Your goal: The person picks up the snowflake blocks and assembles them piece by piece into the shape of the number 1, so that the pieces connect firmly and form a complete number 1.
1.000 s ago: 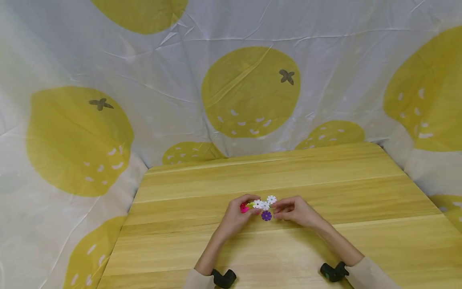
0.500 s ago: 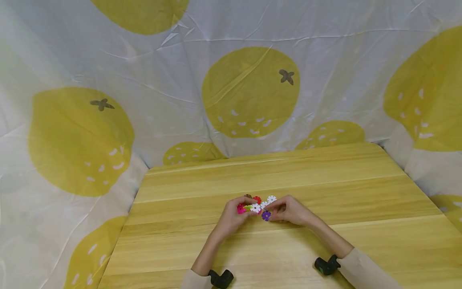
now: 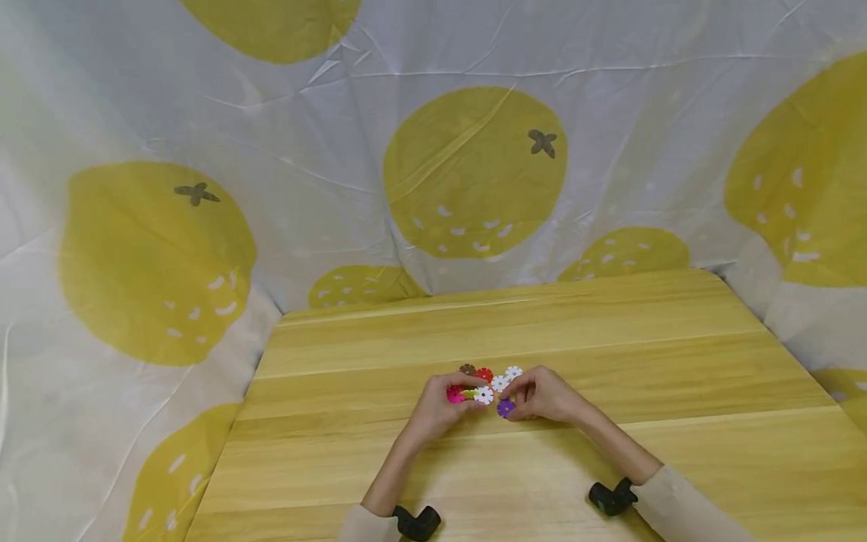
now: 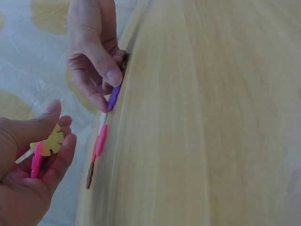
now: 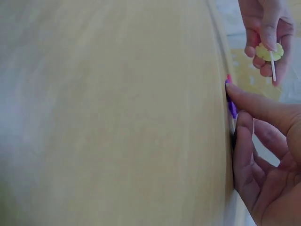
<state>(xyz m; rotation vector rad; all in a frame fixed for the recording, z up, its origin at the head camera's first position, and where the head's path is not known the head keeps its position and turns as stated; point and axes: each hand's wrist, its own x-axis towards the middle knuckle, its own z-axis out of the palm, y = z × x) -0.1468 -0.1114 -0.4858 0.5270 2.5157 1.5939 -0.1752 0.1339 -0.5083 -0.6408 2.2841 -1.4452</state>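
My left hand (image 3: 436, 406) grips a small joined cluster of notched plastic snowflake discs: a pink disc (image 3: 456, 394), a yellow-green disc (image 4: 52, 141) and a white disc (image 3: 483, 395). In the right wrist view that white disc stands edge-on from the yellow one. My right hand (image 3: 547, 395) pinches a purple snowflake disc (image 3: 505, 409) at table level, thumb on it in the left wrist view. Around it lie two more white discs (image 3: 499, 383), a red disc (image 3: 484, 374) and a brown disc (image 3: 467, 369). Fingers partly hide these pieces; how they join is unclear.
The discs and both hands are at the middle of a wooden table (image 3: 542, 324) with rounded far corners. A lemon-print cloth (image 3: 305, 150) hangs behind and at the sides. Black wrist cameras (image 3: 418, 523) sit on both sleeves.
My right hand has moved left onto the purple disc. With its white disc, my left hand has drawn slightly down and away from the other white discs, uncovering the red and brown ones.
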